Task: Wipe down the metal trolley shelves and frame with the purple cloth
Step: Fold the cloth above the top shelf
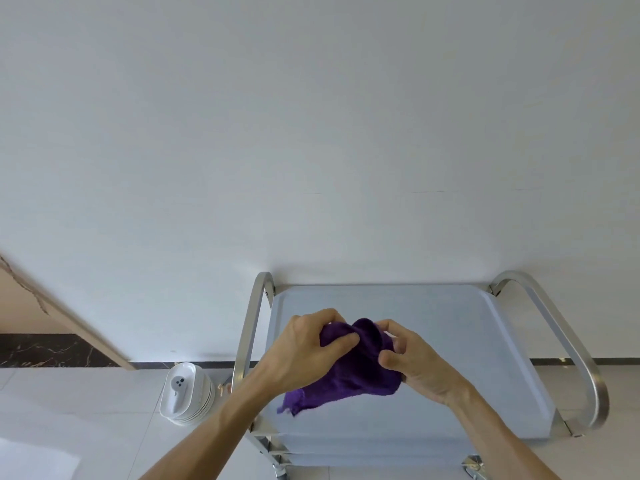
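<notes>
The metal trolley [450, 327] stands against the white wall, its flat top shelf facing me, with curved tube handles on the left [249, 327] and right [571, 344]. A lower shelf edge shows beneath the front. The purple cloth [356, 372] is bunched above the top shelf, one corner hanging down at the lower left. My left hand [304, 351] grips the cloth's upper left part with thumb and fingers. My right hand [415, 362] pinches its right side. Both hands hold it above the shelf.
A stack of white dishes [187, 393] sits on the tiled floor left of the trolley. A small beige object [221, 389] lies beside the stack. A slanted wooden board [69, 320] leans against the wall at the left. A white sheet [34, 459] lies at the bottom left.
</notes>
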`<move>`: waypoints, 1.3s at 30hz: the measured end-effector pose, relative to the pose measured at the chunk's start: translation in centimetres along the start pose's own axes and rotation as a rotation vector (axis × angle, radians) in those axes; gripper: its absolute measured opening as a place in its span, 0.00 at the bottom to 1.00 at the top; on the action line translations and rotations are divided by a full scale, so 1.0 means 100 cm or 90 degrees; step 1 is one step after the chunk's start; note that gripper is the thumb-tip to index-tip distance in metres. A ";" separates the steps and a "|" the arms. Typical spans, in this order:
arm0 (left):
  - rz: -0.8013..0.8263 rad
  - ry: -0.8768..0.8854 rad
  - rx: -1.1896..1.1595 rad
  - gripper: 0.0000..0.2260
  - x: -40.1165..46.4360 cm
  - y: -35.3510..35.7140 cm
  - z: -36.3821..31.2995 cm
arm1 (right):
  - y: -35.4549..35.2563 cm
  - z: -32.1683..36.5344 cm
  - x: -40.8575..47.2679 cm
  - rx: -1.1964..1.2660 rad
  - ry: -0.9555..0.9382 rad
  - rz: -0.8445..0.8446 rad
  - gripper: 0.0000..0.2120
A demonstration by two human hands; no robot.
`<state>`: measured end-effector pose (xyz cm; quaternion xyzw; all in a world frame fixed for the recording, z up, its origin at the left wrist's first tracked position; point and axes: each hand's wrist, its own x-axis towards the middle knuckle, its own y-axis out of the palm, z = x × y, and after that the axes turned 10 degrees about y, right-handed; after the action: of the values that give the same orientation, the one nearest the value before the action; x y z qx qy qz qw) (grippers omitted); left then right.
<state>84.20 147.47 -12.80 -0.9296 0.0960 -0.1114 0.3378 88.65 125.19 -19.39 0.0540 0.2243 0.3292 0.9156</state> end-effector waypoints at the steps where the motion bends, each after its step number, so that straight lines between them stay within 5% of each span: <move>1: -0.017 0.011 -0.014 0.06 0.001 -0.003 -0.006 | 0.000 -0.002 0.001 0.005 0.000 0.012 0.36; 6: -0.143 -0.016 -0.237 0.09 0.007 -0.036 -0.034 | 0.018 -0.027 0.016 -0.095 0.024 0.052 0.30; 10: -0.224 -0.062 -0.470 0.13 0.015 -0.071 -0.042 | 0.040 -0.054 0.033 0.031 0.093 0.032 0.38; 15: -0.343 -0.078 -0.570 0.12 0.017 -0.095 -0.016 | 0.057 -0.062 0.060 0.323 0.108 0.005 0.30; 22: -0.434 -0.202 -0.598 0.14 -0.015 -0.103 0.065 | 0.059 -0.081 0.082 0.434 0.217 -0.072 0.20; 30: -0.505 -0.413 -0.559 0.07 -0.075 -0.090 0.169 | 0.043 -0.074 0.112 0.180 0.216 -0.215 0.21; 36: -0.491 -0.355 -0.530 0.08 -0.071 -0.102 0.214 | 0.048 -0.016 0.168 -0.003 0.102 -0.322 0.04; 39: -0.465 -0.364 -0.460 0.10 -0.057 -0.107 0.233 | 0.047 0.007 0.202 -0.097 0.076 -0.373 0.05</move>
<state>86.18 171.15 -24.05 -0.9518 -0.2936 0.0739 -0.0486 100.01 141.58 -25.21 -0.1011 0.2585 0.0693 0.9582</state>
